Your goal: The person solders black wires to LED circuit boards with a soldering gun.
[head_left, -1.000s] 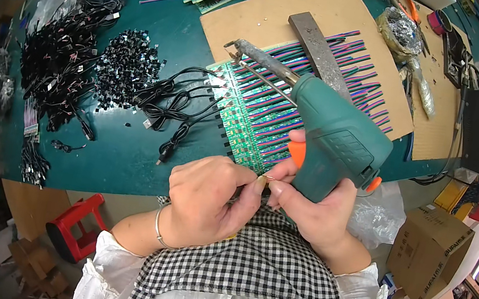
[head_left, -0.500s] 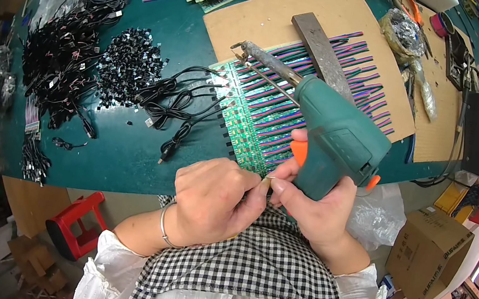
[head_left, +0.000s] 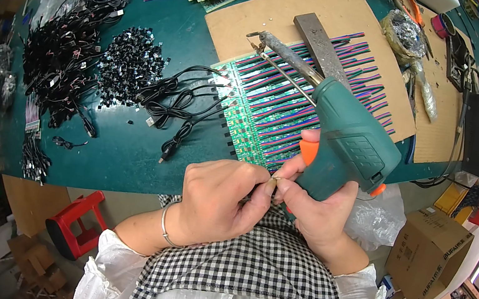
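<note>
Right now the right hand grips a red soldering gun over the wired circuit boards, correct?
Not quite: the soldering gun in the right hand is green, with an orange trigger. The head view shows it over the wired circuit boards.

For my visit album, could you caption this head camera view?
Right hand grips a green pistol-shaped soldering gun over green circuit strips; left hand pinches something tiny beside it.

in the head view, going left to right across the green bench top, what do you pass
pile of black cables → heap of small black parts → loose black leads → green circuit strips with coloured wires → teal soldering gun in the right hand → brown cardboard sheet
</note>
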Demonstrator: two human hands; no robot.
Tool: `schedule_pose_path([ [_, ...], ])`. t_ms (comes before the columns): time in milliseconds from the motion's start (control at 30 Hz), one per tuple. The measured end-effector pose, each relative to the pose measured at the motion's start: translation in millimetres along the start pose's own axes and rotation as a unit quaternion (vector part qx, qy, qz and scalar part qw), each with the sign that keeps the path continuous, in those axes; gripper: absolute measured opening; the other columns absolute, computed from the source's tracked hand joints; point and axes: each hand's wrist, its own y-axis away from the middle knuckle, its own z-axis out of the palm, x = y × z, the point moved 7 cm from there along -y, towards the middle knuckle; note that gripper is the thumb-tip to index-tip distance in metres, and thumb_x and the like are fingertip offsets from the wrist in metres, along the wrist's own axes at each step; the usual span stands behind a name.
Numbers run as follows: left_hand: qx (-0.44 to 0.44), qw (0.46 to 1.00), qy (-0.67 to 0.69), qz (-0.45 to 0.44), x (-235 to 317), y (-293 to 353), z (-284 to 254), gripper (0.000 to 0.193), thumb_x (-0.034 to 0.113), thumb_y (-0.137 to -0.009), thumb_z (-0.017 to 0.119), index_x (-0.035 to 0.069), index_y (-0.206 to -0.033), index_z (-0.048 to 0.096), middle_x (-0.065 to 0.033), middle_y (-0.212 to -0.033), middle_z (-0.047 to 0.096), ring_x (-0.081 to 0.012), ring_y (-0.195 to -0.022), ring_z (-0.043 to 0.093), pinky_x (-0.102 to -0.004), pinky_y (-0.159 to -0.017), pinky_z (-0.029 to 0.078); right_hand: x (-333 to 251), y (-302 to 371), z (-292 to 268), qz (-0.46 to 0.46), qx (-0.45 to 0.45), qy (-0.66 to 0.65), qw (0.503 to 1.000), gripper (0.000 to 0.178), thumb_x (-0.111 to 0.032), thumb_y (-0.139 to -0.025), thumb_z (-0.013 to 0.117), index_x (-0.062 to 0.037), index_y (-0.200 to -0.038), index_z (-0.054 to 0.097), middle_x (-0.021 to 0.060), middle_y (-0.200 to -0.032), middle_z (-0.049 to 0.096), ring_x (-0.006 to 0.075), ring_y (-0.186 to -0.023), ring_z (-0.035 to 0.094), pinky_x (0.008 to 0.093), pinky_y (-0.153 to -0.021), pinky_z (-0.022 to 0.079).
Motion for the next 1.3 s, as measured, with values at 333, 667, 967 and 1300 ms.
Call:
schedule_pose_path([
  [333, 0.018, 0.999, 0.015, -0.047, -2.1, -1.3, -6.9, 0.01, -0.001, -0.071, 0.066, 0.004, -0.074, 0.058, -0.0024, -0.054, 0.053, -0.014, -0.041, 0.049, -0.0256, -0.041, 0.039, -2.1, 5.8, 5.7, -0.069, -0.063, 0.124, 0.988, 0.055, 0.012, -0.072, 0.059, 0.004, -0.122, 0.038, 0.0089, -0.079, 0.059, 0.0131, -0.065, 0.058, 0.0258, -0.057, 0.049],
  [667, 0.027, 0.98, -0.135, -0.142, -58.4, -22.7, -27.1, 0.012, 0.003, -0.071, 0.065, 0.004, -0.066, 0.054, -0.0077, -0.054, 0.054, -0.0198, -0.044, 0.052, -0.0306, -0.042, 0.041, -13.3, 24.6, -23.1, -0.065, -0.102, 0.048, 0.991, 0.061, -0.001, -0.074, 0.068, 0.0075, -0.125, 0.036, 0.0191, -0.122, 0.048, 0.0202, -0.064, 0.06, 0.0267, -0.049, 0.051],
  [967, -0.017, 0.971, -0.124, -0.203, -72.7, -32.1, -25.2, 0.011, 0.006, -0.068, 0.065, 0.003, -0.063, 0.056, -0.0087, -0.054, 0.056, -0.0197, -0.043, 0.055, -0.0294, -0.043, 0.042, -12.2, 38.2, -58.7, -0.031, -0.079, 0.036, 0.996, 0.063, -0.016, -0.074, 0.074, 0.0104, -0.12, 0.042, 0.0204, -0.109, 0.054, 0.0186, -0.056, 0.058, 0.0256, -0.041, 0.048],
  [1300, -0.006, 0.972, -0.147, -0.183, -70.6, -34.1, -22.0, 0.01, 0.005, -0.065, 0.064, 0.004, -0.062, 0.055, -0.0088, -0.053, 0.056, -0.0215, -0.045, 0.056, -0.0309, -0.044, 0.043, -6.5, 37.1, -54.1, -0.035, -0.152, 0.094, 0.983, 0.044, -0.004, -0.076, 0.068, 0.0074, -0.113, 0.047, 0.0146, -0.103, 0.051, 0.0204, -0.062, 0.059, 0.0264, -0.048, 0.049],
])
